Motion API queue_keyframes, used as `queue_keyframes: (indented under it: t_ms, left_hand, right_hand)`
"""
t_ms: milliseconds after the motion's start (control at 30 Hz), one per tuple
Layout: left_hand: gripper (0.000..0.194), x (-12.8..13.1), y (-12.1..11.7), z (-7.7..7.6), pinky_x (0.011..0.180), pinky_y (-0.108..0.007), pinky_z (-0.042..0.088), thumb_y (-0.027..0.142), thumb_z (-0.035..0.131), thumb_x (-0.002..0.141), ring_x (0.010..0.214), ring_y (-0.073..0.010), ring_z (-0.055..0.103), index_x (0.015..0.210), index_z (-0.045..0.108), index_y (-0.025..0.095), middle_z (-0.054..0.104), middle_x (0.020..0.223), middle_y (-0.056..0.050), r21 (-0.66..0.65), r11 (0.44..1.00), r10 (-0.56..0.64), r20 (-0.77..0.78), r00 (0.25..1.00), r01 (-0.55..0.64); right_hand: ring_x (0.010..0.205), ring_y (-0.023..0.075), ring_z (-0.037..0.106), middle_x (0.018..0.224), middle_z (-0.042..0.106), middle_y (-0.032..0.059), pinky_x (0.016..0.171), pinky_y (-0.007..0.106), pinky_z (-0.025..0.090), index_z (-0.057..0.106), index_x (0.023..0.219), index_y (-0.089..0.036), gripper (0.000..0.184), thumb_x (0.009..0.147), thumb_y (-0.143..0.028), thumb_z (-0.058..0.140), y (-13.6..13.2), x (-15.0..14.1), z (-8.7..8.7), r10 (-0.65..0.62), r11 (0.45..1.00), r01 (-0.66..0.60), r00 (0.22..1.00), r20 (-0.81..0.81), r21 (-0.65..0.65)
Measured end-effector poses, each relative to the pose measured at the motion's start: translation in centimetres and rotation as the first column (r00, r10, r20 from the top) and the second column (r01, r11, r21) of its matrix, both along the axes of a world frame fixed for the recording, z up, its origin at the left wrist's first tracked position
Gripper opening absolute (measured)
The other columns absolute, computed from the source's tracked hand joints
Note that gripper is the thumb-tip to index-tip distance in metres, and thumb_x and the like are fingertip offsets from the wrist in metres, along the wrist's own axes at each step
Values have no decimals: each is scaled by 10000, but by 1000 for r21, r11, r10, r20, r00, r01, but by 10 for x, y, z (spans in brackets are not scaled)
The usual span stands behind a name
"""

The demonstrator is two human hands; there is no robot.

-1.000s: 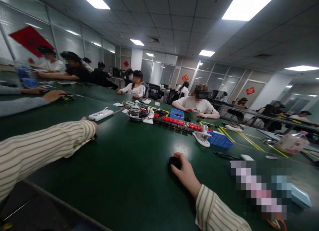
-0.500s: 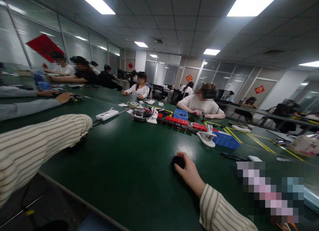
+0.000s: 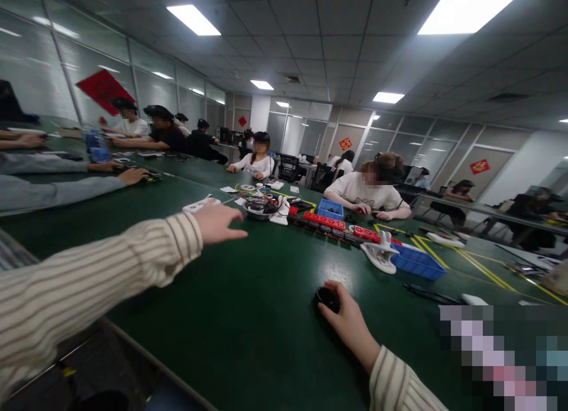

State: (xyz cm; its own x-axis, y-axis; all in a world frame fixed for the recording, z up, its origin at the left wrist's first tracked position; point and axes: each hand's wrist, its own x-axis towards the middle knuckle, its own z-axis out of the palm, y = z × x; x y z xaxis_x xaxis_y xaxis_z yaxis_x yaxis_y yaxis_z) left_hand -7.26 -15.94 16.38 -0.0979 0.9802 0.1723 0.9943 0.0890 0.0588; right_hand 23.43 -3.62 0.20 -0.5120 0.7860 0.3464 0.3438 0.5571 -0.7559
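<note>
My left hand (image 3: 219, 222) reaches out over the table with its fingers apart and nothing in them. It is in front of a white box-shaped device (image 3: 195, 205), which it partly covers. To its right is a round bowl (image 3: 255, 214) full of dark cables. Lower down, my right hand (image 3: 350, 323) rests on the green tabletop (image 3: 248, 322). Its thumb and fingers are curled around a small round black object (image 3: 327, 298), whose kind I cannot make out.
Beyond my hands lie a white clip (image 3: 280, 213), a red and black strip (image 3: 323, 223), a larger white clip (image 3: 381, 254) and a blue bin (image 3: 419, 261). A co-worker's grey sleeves (image 3: 66, 186) reach in from the left. Another person (image 3: 368, 192) sits opposite.
My left hand has risen from low over the table, where a dark thing was beside it, and stretched forward with its fingers opening. My right hand keeps hold of the black object. The view has turned left.
</note>
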Motion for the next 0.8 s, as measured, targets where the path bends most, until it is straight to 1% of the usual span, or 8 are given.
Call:
queue_keyframes:
  t_ms: [100, 167, 233, 300, 400, 533, 700, 800]
  left_hand:
    - [394, 69, 1, -41, 919, -406, 449, 484, 674, 798, 998, -242, 601, 1055, 617, 191, 656, 1046, -41, -37, 955, -291, 87, 953, 295]
    - [664, 106, 8, -71, 966, -380, 427, 541, 709, 730, 1111, -263, 546, 1243, 504, 174, 580, 1234, -89, 4, 919, -390, 151, 908, 394]
    - [843, 126, 21, -95, 1037, -443, 340, 519, 719, 730, 1245, -309, 420, 1373, 345, 121, 435, 1382, -162, 65, 900, -435, 187, 881, 431]
    - [830, 130, 37, -111, 1029, -400, 351, 461, 755, 712, 1228, -286, 449, 1375, 355, 162, 463, 1369, -133, 79, 848, -529, 211, 822, 525]
    - [697, 121, 59, -124, 920, -351, 441, 352, 734, 756, 1080, -254, 581, 1354, 394, 236, 606, 1216, -77, 84, 792, -605, 241, 759, 604]
    - [610, 112, 72, -129, 884, -354, 458, 280, 706, 773, 1013, -254, 610, 1319, 437, 258, 649, 1128, -55, 97, 786, -613, 262, 746, 611]
    - [662, 110, 77, -131, 882, -358, 468, 295, 762, 696, 1012, -249, 579, 1283, 460, 251, 611, 1112, -52, 94, 818, -568, 292, 770, 568]
    - [423, 109, 82, -130, 872, -412, 471, 333, 689, 812, 1023, -248, 566, 1174, 540, 172, 584, 1118, -81, 48, 842, -527, 281, 802, 537]
  right_hand:
    - [995, 254, 578, 1019, 608, 76, 925, 432, 416, 537, 1003, -178, 360, 657, -193, 636, -4, -1, 4, 64, 998, -64, 998, 6, -23]
    - [983, 248, 573, 1002, 607, 65, 921, 422, 414, 546, 982, -177, 367, 631, -151, 650, -8, -2, 7, 113, 993, -113, 994, 5, -38]
    - [990, 238, 570, 1008, 607, 57, 930, 408, 413, 542, 995, -179, 403, 614, -112, 654, -12, -3, 10, 161, 986, -161, 987, -4, -52]
    - [1000, 229, 573, 1027, 610, 56, 930, 394, 421, 536, 1023, -182, 426, 624, -95, 656, -15, -3, 11, 204, 976, -205, 979, -18, -69]
    - [1011, 228, 579, 1057, 614, 64, 926, 393, 432, 533, 1066, -181, 463, 633, -83, 662, -16, -1, 14, 250, 963, -253, 967, -41, -94]
    - [1092, 236, 545, 1149, 584, 73, 984, 408, 391, 503, 1174, -185, 595, 616, -61, 668, -15, 2, 15, 276, 952, -283, 958, -77, -115]
    - [1120, 240, 527, 1190, 548, 98, 994, 418, 385, 432, 1245, -190, 542, 738, -174, 623, -12, 4, 9, 187, 968, -203, 975, -116, -146]
    - [1049, 226, 560, 1173, 537, 100, 949, 404, 425, 397, 1269, -190, 526, 778, -218, 581, -10, 5, 5, 96, 980, -114, 989, -116, -164]
